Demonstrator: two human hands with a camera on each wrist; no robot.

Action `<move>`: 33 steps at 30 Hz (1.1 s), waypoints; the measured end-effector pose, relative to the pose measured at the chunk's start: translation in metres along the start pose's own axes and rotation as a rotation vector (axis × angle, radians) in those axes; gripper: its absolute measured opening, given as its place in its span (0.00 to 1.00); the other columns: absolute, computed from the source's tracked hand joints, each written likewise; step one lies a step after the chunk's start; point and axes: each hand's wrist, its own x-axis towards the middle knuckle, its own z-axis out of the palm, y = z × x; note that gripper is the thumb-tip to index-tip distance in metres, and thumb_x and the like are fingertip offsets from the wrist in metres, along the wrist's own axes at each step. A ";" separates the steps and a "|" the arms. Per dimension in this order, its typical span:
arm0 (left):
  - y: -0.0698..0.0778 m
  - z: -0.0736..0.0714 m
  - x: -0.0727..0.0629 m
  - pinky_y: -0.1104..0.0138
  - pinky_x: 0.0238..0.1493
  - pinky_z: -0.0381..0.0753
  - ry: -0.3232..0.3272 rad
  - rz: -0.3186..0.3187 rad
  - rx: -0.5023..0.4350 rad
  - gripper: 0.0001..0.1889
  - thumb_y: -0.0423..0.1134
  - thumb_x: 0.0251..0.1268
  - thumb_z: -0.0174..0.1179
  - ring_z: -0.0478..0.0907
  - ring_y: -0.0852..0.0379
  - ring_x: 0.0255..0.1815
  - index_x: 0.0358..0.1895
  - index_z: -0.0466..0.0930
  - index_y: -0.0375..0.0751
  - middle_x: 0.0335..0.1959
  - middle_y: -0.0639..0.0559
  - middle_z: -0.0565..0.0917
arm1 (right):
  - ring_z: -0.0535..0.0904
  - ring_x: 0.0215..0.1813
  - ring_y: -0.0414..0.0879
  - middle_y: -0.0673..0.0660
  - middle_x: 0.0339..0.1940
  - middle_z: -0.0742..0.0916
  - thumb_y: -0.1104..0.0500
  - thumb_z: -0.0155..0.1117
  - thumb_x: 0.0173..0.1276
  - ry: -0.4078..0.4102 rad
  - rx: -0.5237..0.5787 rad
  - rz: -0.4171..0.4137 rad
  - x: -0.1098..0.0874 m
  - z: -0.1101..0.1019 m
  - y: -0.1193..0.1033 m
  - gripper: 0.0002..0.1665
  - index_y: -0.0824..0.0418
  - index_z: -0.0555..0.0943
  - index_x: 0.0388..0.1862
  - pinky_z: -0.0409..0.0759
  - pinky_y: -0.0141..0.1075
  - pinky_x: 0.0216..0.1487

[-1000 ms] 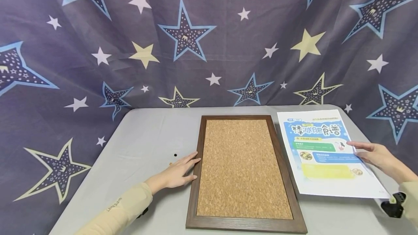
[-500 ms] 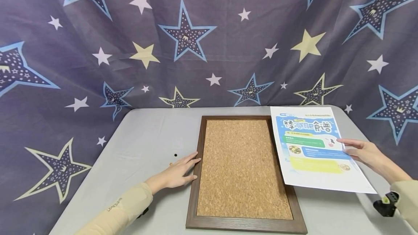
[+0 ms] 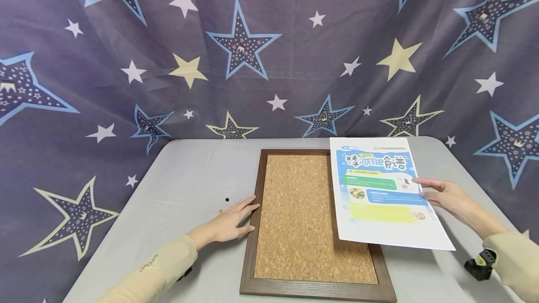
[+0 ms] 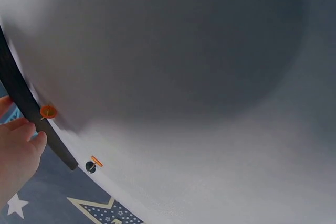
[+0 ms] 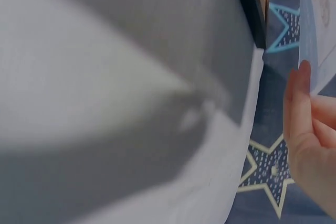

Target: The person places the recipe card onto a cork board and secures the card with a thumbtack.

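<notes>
A cork board (image 3: pixel 294 219) in a dark brown wooden frame (image 3: pixel 320 289) lies flat on the table. My left hand (image 3: pixel 227 222) rests its spread fingertips against the frame's left side. With thumb and fingers my right hand (image 3: pixel 450 201) pinches a printed poster (image 3: pixel 375 228) by its right edge, raised over the right part of the board. Blue, green and yellow blocks with Chinese lettering cover the sheet. Its shadow falls on the cork. In the left wrist view, push pins in orange (image 4: pixel 48 112) and black (image 4: pixel 91 167) lie near my left fingers.
The table (image 3: pixel 198 167) has a pale grey cover. Behind and beside it hangs a dark purple curtain (image 3: pixel 290 50) printed with stars. In the head view a small black pin (image 3: pixel 227 199) lies left of the frame.
My right hand has carried the poster leftward, from beside the board to over its right part. My left hand has stayed at the frame's left side.
</notes>
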 end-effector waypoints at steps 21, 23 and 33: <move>0.003 -0.003 -0.001 0.38 0.55 0.54 -0.009 0.004 -0.012 0.30 0.52 0.64 0.47 0.49 0.42 0.67 0.67 0.54 0.45 0.70 0.49 0.47 | 0.79 0.36 0.35 0.77 0.55 0.68 0.67 0.56 0.60 -0.068 0.102 -0.088 -0.044 0.073 -0.109 0.28 0.80 0.62 0.57 0.78 0.32 0.40; 0.003 -0.003 -0.001 0.39 0.56 0.54 -0.008 0.007 -0.010 0.30 0.51 0.64 0.47 0.49 0.43 0.67 0.67 0.54 0.45 0.70 0.49 0.47 | 0.79 0.36 0.36 0.76 0.54 0.70 0.68 0.56 0.60 -0.072 0.103 -0.087 -0.044 0.078 -0.110 0.29 0.80 0.62 0.57 0.78 0.32 0.40; 0.004 -0.003 -0.001 0.38 0.55 0.54 -0.010 0.008 -0.004 0.30 0.51 0.64 0.48 0.50 0.42 0.66 0.67 0.54 0.45 0.70 0.49 0.47 | 0.81 0.35 0.38 0.77 0.51 0.73 0.70 0.54 0.60 -0.103 0.138 -0.090 -0.045 0.108 -0.121 0.29 0.80 0.59 0.59 0.78 0.34 0.39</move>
